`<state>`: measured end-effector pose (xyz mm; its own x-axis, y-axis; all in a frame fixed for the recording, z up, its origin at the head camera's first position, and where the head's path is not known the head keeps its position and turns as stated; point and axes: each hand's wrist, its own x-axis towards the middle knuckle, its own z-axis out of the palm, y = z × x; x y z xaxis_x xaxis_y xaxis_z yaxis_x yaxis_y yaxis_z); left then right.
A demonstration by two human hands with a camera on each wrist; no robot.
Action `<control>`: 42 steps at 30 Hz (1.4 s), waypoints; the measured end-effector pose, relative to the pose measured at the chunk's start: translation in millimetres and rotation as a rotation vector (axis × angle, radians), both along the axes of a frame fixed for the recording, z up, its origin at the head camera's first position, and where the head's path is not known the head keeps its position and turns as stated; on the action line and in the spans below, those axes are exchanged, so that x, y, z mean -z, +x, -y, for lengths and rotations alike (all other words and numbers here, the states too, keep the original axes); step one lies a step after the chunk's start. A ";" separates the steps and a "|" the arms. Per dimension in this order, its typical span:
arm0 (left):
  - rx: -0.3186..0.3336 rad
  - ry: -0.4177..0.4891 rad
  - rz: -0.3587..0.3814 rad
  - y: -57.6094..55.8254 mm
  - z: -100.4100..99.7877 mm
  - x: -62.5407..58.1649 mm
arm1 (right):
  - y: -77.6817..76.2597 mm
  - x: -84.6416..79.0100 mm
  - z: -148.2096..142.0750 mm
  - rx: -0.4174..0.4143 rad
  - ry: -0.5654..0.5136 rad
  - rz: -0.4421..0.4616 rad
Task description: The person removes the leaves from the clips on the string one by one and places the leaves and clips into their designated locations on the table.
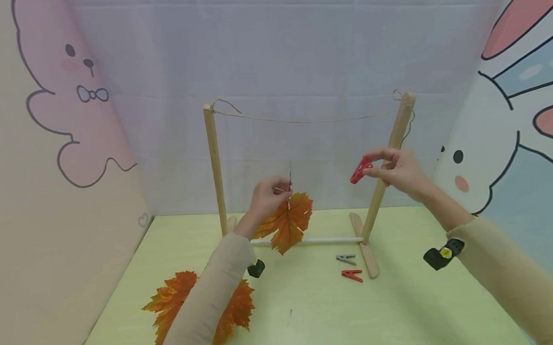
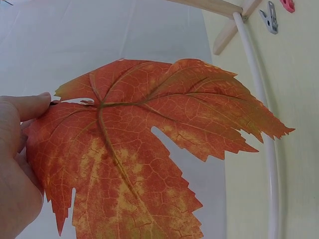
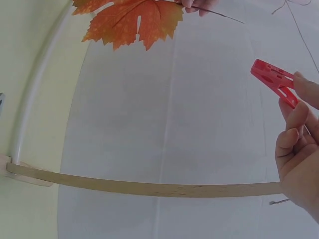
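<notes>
My left hand (image 1: 269, 197) pinches the thin stem of an orange maple-like leaf (image 1: 288, 226), which hangs with its blade below the fingers. In the left wrist view the leaf (image 2: 134, 114) spreads wide beside the thumb. My right hand (image 1: 399, 173) holds a red clothespin (image 1: 361, 170) by its handle ends, between thumb and fingers. The right wrist view shows this clothespin (image 3: 273, 78) with its nose pointing away from the hand, touching nothing else. Both hands are below a twine line (image 1: 302, 121) strung between two wooden posts, the right hand close to the right post (image 1: 397, 123).
Two more clothespins, one grey (image 1: 345, 259) and one red (image 1: 352, 275), lie on the pale green table (image 1: 320, 314) near the frame's right foot (image 1: 369, 258). More orange leaves (image 1: 236, 310) lie at the left, partly under my left sleeve. A white rod (image 1: 332, 240) joins the posts low down.
</notes>
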<state>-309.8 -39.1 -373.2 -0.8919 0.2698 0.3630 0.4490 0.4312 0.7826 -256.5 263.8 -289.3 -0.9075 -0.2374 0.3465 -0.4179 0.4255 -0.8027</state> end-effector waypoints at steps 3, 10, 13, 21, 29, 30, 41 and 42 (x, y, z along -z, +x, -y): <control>-0.016 -0.007 0.002 0.7 7.2 4.2 | -0.3 10.1 -2.3 -0.007 -0.002 0.009; -0.030 0.002 0.022 3.1 21.4 13.0 | -2.0 33.4 -2.7 -0.003 -0.055 0.021; -0.034 0.002 0.053 5.6 25.9 16.5 | -1.5 43.5 -2.2 0.019 -0.056 0.042; -0.032 -0.010 0.125 11.3 34.2 28.5 | 0.3 69.2 -1.2 0.068 -0.043 0.106; -0.022 -0.029 0.136 14.4 40.2 39.9 | -2.2 95.7 0.3 0.073 -0.101 0.152; -0.016 -0.029 0.136 14.8 40.6 41.6 | -2.3 98.8 0.6 0.075 -0.106 0.158; 0.007 0.019 0.184 23.2 44.8 52.1 | 0.5 118.4 7.6 0.052 -0.107 0.207; 0.008 0.026 0.188 23.2 45.3 52.8 | 1.0 119.5 8.5 0.046 -0.110 0.204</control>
<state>-286.5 -84.5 -426.1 -0.9427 0.2697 0.1967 0.2967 0.4071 0.8638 -255.5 255.4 -408.7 -0.9703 -0.1654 0.1767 -0.2249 0.3459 -0.9109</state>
